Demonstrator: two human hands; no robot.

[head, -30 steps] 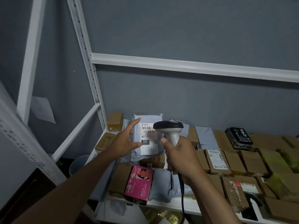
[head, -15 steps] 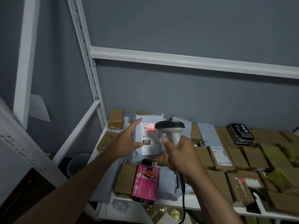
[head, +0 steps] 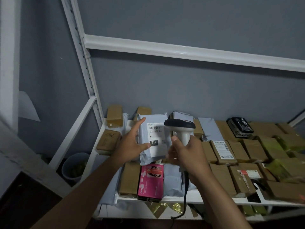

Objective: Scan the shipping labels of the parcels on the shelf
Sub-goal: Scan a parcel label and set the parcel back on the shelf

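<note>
My left hand point(head: 132, 144) holds a grey poly mailer point(head: 154, 151) upright above the shelf, thumb across its front and fingers along its left edge. A white shipping label point(head: 156, 135) with a barcode and a black "231" box faces me. My right hand point(head: 184, 154) grips the handle of a white barcode scanner point(head: 180, 129), whose dark head sits just right of the label. No red beam shows on the label. The scanner's cable point(head: 185, 192) hangs down past the shelf front.
The white metal shelf point(head: 181, 198) is packed with brown cardboard parcels point(head: 224, 151), grey mailers and a pink box point(head: 151, 180). A black box point(head: 241, 127) lies at the back right. A slanted upright point(head: 85, 76) stands left, a grey bin point(head: 76, 167) below.
The red scan light on the label half a second ago is gone. Both hands with mailer and scanner stay roughly in place; the view has tilted slightly.
</note>
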